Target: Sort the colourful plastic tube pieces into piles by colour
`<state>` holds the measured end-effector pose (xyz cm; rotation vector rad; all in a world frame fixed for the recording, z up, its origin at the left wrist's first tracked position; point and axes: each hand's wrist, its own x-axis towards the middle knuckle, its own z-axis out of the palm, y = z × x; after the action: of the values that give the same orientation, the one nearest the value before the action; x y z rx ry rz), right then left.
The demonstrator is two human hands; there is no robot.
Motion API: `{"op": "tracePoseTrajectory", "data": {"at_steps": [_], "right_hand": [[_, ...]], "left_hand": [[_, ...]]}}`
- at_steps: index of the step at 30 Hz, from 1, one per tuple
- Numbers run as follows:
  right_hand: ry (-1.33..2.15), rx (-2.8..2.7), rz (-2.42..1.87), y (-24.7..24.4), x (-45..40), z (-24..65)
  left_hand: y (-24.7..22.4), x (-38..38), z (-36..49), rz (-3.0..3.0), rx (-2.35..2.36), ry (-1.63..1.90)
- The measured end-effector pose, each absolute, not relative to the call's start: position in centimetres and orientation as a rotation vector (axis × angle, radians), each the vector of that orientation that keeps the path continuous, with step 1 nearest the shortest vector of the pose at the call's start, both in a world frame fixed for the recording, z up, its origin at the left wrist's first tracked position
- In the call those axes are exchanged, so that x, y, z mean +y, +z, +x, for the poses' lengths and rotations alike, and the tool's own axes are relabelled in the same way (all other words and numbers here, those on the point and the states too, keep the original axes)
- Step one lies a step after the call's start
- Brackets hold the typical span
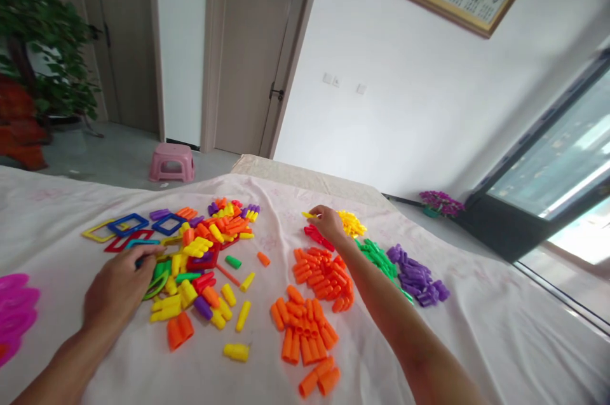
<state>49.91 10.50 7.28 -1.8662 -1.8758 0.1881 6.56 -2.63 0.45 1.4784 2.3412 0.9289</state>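
Note:
My right hand [328, 224] is closed in a pinch on a small yellow plastic piece [309, 215]. It is above the far side of the sorted piles, by the yellow pile [351, 224] and the red pile [318, 237]. My left hand [119, 281] has its fingers curled at the left edge of a mixed heap of plastic pieces [188, 294]. A teal bar [143, 242] and a green ring [156, 287] lie close to those fingers. What the left fingers hold, if anything, is hidden.
Orange piles [305, 325], a green pile [379, 257] and a purple pile [419, 278] lie on the pale cloth [400, 354]. Blue square frames [128, 225] lie at the left, with a magenta object [16, 313] near the edge. Beyond stands a pink stool [171, 161].

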Motion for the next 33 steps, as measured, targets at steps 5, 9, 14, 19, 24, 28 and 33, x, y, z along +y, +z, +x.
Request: {"op": "tracePoseTrajectory", "data": {"at_steps": [5,9,14,19,24,28,33], "right_hand": [[-0.012,-1.561,-2.241,6.7,12.4,60.2],[-0.082,-1.467,-2.34,5.4,13.5,64.2],[-0.095,-1.436,-2.352,4.6,14.8,65.1],[-0.068,-1.401,-2.357,4.1,14.8,64.7],[-0.052,-1.361,-2.338,4.7,14.0,64.7],[-0.096,-1.391,-2.253,6.0,14.2,63.1],[0.164,-1.769,-1.883,6.8,13.3,54.3]], "left_hand": [[0.1,-2.5,6.5,1.477,2.35,0.901],[-0.6,-2.2,6.1,1.456,2.389,0.888],[-1.2,-2.0,5.7,1.48,2.403,0.898],[-1.1,-1.9,5.8,1.482,2.398,0.91],[-0.2,-2.5,6.4,1.497,2.351,0.962],[0.2,-2.7,6.8,1.536,2.305,1.037],[-0.1,-2.5,6.8,1.544,2.306,1.103]]}}
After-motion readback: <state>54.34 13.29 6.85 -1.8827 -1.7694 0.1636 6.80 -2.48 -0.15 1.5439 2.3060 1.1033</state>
